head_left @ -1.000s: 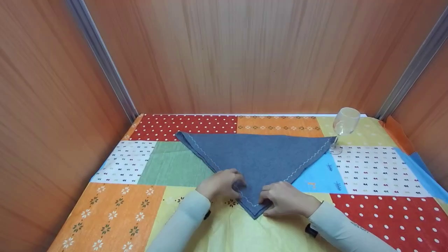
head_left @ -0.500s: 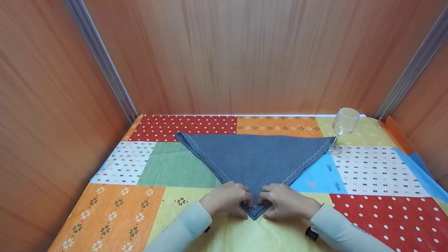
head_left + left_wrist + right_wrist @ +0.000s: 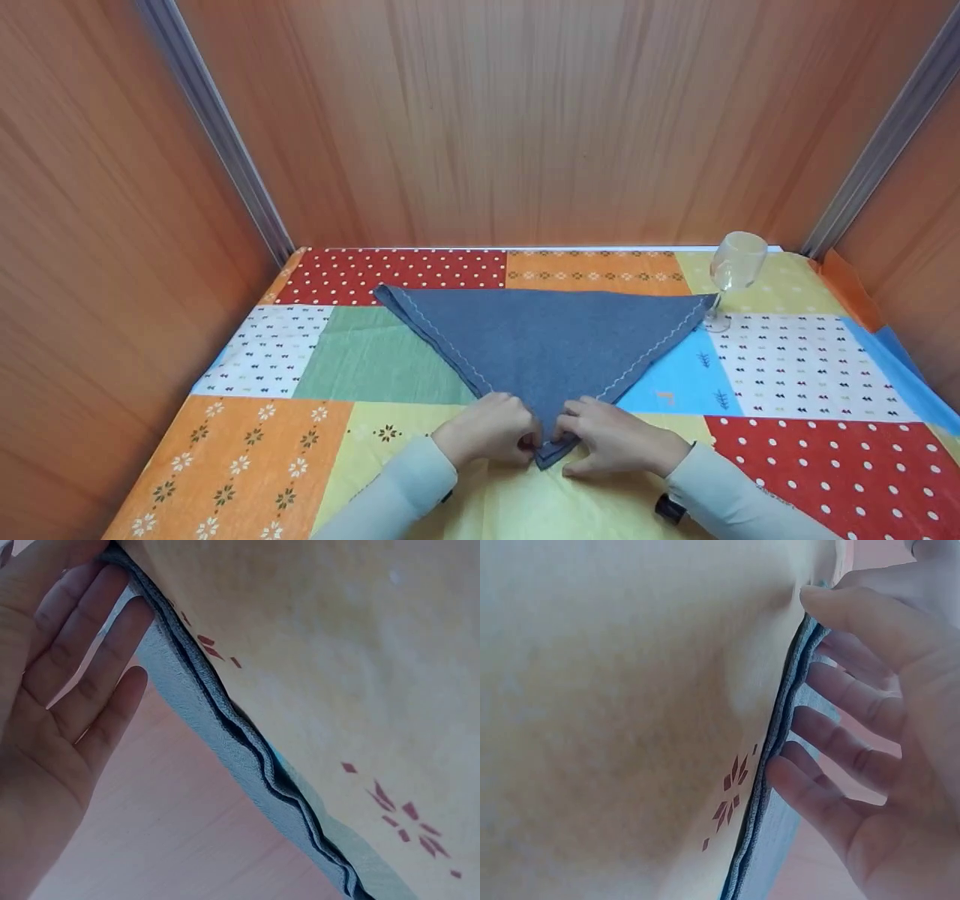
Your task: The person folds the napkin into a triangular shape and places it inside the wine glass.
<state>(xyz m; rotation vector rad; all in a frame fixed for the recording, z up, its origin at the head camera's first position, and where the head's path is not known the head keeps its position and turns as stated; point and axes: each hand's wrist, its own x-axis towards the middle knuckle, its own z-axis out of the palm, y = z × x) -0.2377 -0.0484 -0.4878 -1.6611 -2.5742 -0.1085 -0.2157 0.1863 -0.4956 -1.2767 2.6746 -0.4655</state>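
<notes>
A blue-grey cloth napkin [image 3: 555, 337], folded into a triangle with pale zigzag stitching along two sides, lies flat with its point toward the person. The left hand [image 3: 495, 429] pinches the napkin's left edge close to that point. In the left wrist view its other fingers [image 3: 112, 682] are spread, and the layered edge runs away from them; the pinching fingertips are partly out of frame. At the right edge, the right hand [image 3: 611, 435] rests its fingertips on the napkin. Its thumb [image 3: 847, 607] touches the tablecloth by the edge in the right wrist view.
A stemmed wine glass [image 3: 739, 262] stands at the back right, close to the napkin's right corner. A colourful patchwork tablecloth [image 3: 247, 465] covers the table. Wood-grain panels [image 3: 480, 120] rise behind it and at both sides.
The left hand has moved right and toward the person along the napkin's left edge to its near point. That point has shifted slightly left. The right hand's thumb has come off the napkin's edge.
</notes>
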